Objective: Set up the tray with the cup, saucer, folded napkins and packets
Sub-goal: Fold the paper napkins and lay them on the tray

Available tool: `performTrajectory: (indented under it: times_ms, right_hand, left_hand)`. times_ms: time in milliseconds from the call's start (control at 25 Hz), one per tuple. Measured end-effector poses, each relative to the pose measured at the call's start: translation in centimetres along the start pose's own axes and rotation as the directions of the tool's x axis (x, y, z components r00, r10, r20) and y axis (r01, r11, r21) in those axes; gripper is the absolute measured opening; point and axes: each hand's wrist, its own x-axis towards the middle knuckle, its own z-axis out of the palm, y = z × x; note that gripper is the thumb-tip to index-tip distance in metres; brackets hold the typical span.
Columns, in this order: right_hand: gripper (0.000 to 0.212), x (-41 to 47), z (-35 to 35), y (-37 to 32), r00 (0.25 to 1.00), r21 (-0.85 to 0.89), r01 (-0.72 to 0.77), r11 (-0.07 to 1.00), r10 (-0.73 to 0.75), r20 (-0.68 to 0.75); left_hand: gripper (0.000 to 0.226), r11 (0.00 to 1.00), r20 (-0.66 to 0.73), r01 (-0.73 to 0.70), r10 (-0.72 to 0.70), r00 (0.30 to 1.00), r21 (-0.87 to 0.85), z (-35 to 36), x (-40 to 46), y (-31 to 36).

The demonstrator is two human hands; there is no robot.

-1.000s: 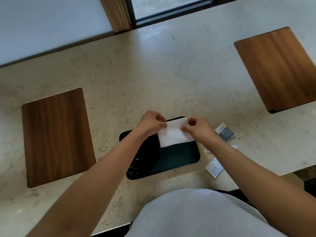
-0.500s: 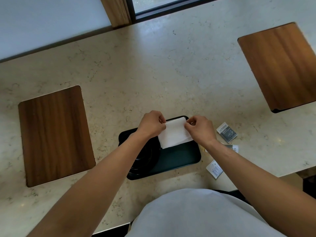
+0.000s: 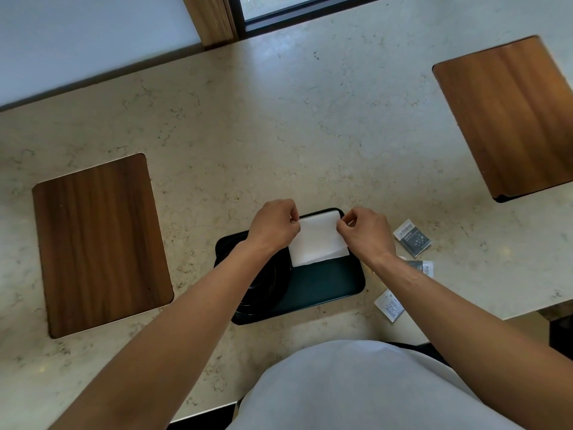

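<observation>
A dark green tray lies on the stone counter close to my body. A white folded napkin sits over the tray's far right part. My left hand pinches the napkin's far left corner and my right hand pinches its far right corner. A dark round saucer lies in the tray's left half, mostly hidden under my left forearm. Three packets lie on the counter right of the tray: a grey one, one partly behind my right forearm, and a white one. No cup is visible.
Two wooden boards are set in the counter, one at the left and one at the far right. A wall and a window frame run along the far edge. The counter's near edge is at my waist.
Both hands have stayed on the napkin and shifted it slightly toward the tray's far edge. The napkin looks squarer and flatter now.
</observation>
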Motion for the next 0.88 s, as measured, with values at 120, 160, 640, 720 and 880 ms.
performTrajectory:
  times_ms: [120, 160, 640, 720, 880]
  right_hand:
    - [0.02, -0.05, -0.11, 0.1, 1.0, 0.027, 0.001, 1.0, -0.001, -0.013]
    - [0.021, -0.05, -0.11, 0.14, 1.0, 0.036, 0.008, 0.999, -0.008, -0.019]
    - [0.018, 0.57, 0.45, 0.39, 1.0, 0.02, 0.002, 1.0, -0.002, -0.004]
    - [0.02, 0.61, 0.43, 0.48, 1.0, 0.021, -0.002, 1.0, 0.002, -0.004]
    - [0.026, 0.32, 0.02, 0.69, 1.0, 0.052, -0.002, 0.999, 0.002, 0.001]
  left_hand:
    - [0.009, 0.999, 0.001, -0.004, 0.004, 1.0, 0.045, -0.06, 0.19, -0.22]
    - [0.011, 0.999, 0.001, 0.003, -0.003, 1.0, 0.047, -0.09, 0.23, -0.26]
    - [0.008, 0.993, 0.084, -0.032, 0.023, 0.996, 0.11, -0.3, 0.58, -0.46]
    - [0.007, 0.995, 0.081, -0.03, 0.023, 0.996, 0.097, -0.31, 0.64, -0.54]
    - [0.005, 0.997, 0.079, -0.029, 0.024, 0.997, 0.07, -0.77, 0.4, -0.42]
